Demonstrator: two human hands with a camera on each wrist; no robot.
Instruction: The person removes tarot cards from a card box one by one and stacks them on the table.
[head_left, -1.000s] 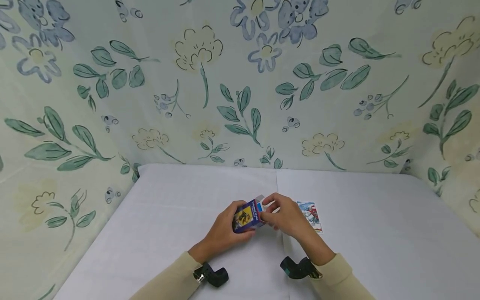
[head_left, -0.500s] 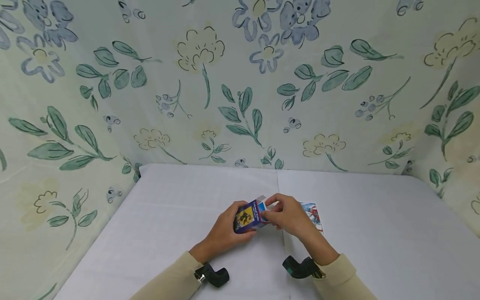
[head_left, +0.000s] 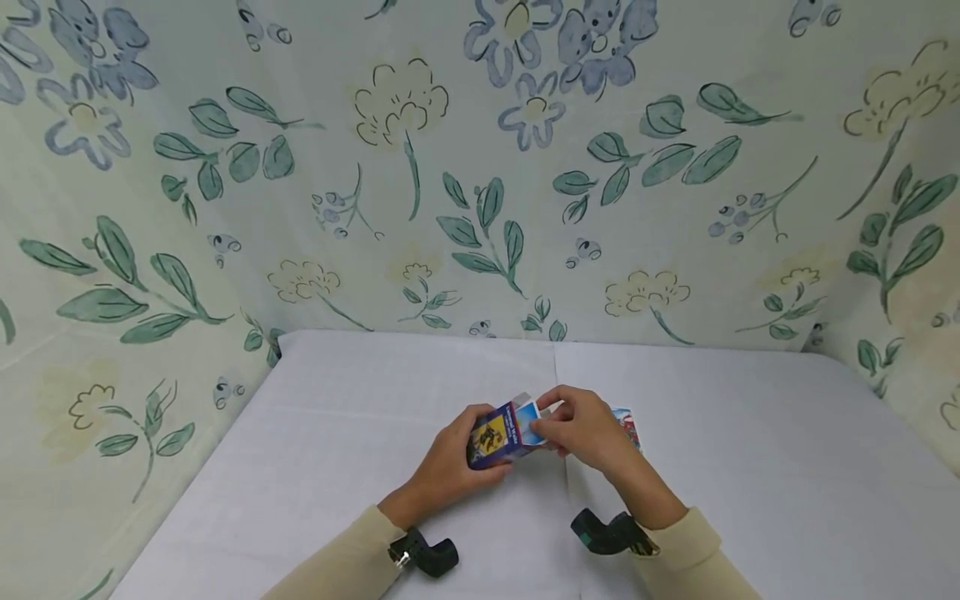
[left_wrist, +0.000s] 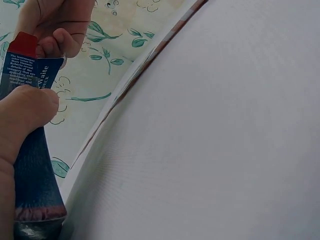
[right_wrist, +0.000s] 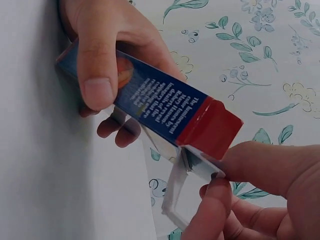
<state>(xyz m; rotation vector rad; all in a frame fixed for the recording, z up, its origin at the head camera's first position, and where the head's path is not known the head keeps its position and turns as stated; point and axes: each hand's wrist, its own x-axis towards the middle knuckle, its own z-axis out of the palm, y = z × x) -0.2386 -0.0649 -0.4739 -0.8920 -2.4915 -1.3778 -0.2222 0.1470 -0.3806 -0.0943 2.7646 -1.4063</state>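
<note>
A small blue tarot card box (head_left: 489, 437) with a yellow picture on its front is tilted over the table, its open end toward the right. My left hand (head_left: 448, 454) grips it, thumb along one side and fingers behind. Out of that end sticks a light-blue card (head_left: 528, 417) with a white border; whether more cards lie beneath it I cannot tell. My right hand (head_left: 588, 425) pinches its outer end between thumb and fingers. In the right wrist view, a red flap (right_wrist: 220, 130) and a white flap (right_wrist: 175, 192) stand folded out at the box's mouth.
A colourful picture card (head_left: 626, 422) lies on the table behind my right hand, which covers most of it. White cloth (head_left: 360, 392) spreads over the table. Floral fabric (head_left: 480, 167) hangs at the back and sides. A black camera (head_left: 600, 532) sits on my right wrist, another on my left.
The light-blue card has slid farther out of the box as my right hand drew a little to the right. My left hand and the box stay nearly still. The picture card is more covered.
</note>
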